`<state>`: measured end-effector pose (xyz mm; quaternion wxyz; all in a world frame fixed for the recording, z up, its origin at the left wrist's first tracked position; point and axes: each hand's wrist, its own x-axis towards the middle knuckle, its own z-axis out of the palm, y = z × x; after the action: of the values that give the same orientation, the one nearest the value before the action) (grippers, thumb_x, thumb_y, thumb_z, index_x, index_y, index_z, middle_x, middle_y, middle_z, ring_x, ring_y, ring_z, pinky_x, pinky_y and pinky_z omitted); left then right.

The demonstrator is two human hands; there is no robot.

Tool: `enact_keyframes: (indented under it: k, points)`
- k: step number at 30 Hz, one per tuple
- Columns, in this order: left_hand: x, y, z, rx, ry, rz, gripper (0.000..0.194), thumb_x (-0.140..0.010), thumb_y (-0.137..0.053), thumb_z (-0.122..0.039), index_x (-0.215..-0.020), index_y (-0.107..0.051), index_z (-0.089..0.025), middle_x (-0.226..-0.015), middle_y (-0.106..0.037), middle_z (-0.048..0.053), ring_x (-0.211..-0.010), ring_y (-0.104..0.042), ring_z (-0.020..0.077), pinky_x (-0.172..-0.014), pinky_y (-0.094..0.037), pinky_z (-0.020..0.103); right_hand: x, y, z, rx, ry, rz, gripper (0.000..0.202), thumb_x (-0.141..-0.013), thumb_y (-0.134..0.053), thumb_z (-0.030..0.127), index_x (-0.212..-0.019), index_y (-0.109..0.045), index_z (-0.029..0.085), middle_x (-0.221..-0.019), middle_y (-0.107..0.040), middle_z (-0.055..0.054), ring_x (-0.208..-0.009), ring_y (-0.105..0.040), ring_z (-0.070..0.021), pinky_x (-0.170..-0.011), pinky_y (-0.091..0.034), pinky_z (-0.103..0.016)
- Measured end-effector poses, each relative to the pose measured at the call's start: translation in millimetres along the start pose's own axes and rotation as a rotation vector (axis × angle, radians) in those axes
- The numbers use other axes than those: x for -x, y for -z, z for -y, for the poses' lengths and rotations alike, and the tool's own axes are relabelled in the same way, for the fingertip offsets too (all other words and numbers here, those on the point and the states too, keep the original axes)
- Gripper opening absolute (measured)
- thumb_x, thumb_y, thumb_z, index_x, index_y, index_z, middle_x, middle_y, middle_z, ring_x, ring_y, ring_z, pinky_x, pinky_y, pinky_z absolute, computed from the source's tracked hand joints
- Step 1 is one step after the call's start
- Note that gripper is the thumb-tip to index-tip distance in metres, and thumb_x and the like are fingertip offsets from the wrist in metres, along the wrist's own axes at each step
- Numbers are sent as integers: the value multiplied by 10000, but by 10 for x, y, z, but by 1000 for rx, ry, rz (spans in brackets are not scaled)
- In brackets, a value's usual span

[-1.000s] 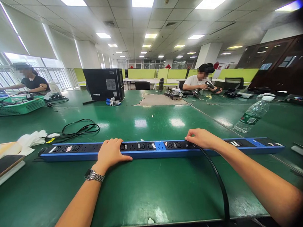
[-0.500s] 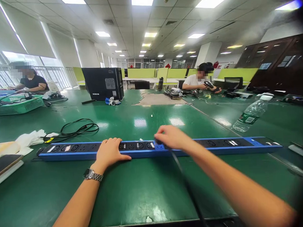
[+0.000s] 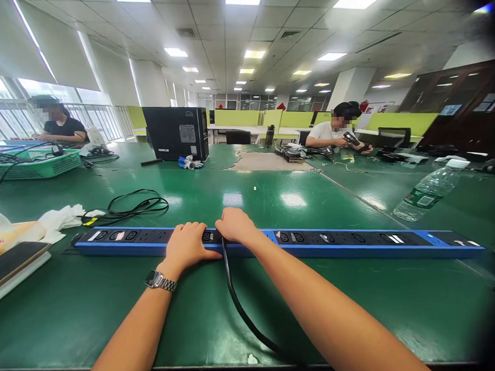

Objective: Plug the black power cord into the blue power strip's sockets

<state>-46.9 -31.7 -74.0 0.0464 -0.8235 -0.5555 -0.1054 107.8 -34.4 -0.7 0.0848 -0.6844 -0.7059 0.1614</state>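
Left hand [image 3: 187, 244] and right hand [image 3: 237, 226] side by side on a power strip [image 3: 335, 251]

The blue and black power strip lies across the middle of the frame, from the left part almost to the right edge, flat on a green table [image 3: 203, 322]. Left of centre, the left hand grips it across its width, fingers over the far side and thumb along the near side; a watch [image 3: 161, 281] circles that wrist. Just beside it, near the centre, the right hand is closed on the end of a black cable [image 3: 233, 291] at the sockets. The fingers hide that end, so whether it sits in a socket cannot be told. The cable curves down to the bottom centre of the frame.

A thin coiled cord [image 3: 130, 213] lies beyond the strip at centre left, near white tissue [image 3: 62, 221]. At the right a water bottle [image 3: 424, 198] stands tilted in the wide view. A black computer case [image 3: 164, 134] is at upper left of centre, with a green basket [image 3: 64, 164] farther left. Co-workers sit at upper left and upper right.
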Motion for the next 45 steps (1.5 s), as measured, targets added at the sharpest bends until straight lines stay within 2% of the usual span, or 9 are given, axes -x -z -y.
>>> enact_keyframes:
  k: [11,17,24,26,28,32,35,40,45]
  points:
    - [-8,-24,14,7,6,10,697,-582,-668,-772,-1016,-620,-229,-1021,-685,91,-996,-599,314,-889,-392,416,-43,1,-47,35,-14,17,321,-810,-508,267,-1050,-687,150,-936,-727,-146,-854,-687,-243,-597,-434,-275]
    - [-13,-29,17,6,10,11,693,-581,-675,-765,-1021,-619,-232,-1013,-683,90,-999,-597,316,-898,-390,421,-84,-32,-65,47,22,24,281,-818,-538,321,-980,-705,163,-879,-735,-118,-802,-680,-206,-620,-446,-253]
    - [14,-17,6,-16,-10,-15,650,-617,-665,-728,-1012,-617,-215,-1008,-674,96,-989,-595,307,-888,-398,416,-3,-176,32,61,-4,-6,292,-826,-514,263,-1037,-685,155,-1064,-711,-160,-934,-677,-256,-687,-476,-296]
    - [15,-15,7,-14,-8,-11,666,-610,-665,-737,-1014,-619,-209,-1001,-675,99,-987,-597,313,-886,-400,422,14,-128,48,59,12,-12,271,-823,-517,257,-1005,-688,153,-1055,-712,-156,-930,-673,-252,-695,-466,-294]
    - [12,-15,12,-7,-5,1,690,-597,-663,-758,-1017,-621,-211,-1004,-678,99,-993,-598,321,-887,-399,426,24,10,18,19,65,-86,241,-832,-506,269,-949,-688,163,-986,-725,-123,-888,-666,-225,-685,-445,-279]
    - [5,-17,24,14,-3,3,752,-573,-653,-800,-1048,-618,-218,-1049,-680,108,-1027,-592,334,-920,-382,437,66,417,-248,-78,183,-347,238,-852,-490,335,-899,-666,181,-864,-721,-54,-784,-619,-162,-649,-398,-245]
    - [5,-22,31,28,-3,5,773,-566,-658,-801,-1062,-618,-210,-1057,-680,110,-1026,-592,336,-924,-379,441,107,562,-618,-6,157,-270,209,-829,-517,316,-824,-668,172,-805,-705,-41,-732,-595,-144,-623,-377,-232]
    - [0,-43,40,24,0,13,791,-564,-637,-824,-1064,-618,-211,-1050,-680,105,-1018,-592,321,-919,-379,424,110,379,-1181,71,52,-25,214,-813,-524,306,-792,-680,162,-772,-693,-40,-705,-594,-151,-599,-371,-235]
    - [-2,-48,41,-2,-4,6,798,-582,-622,-830,-1079,-607,-205,-1060,-679,106,-1028,-591,317,-931,-377,428,146,143,-1212,56,44,-60,206,-830,-508,294,-829,-671,168,-824,-705,-56,-751,-605,-159,-625,-371,-235]
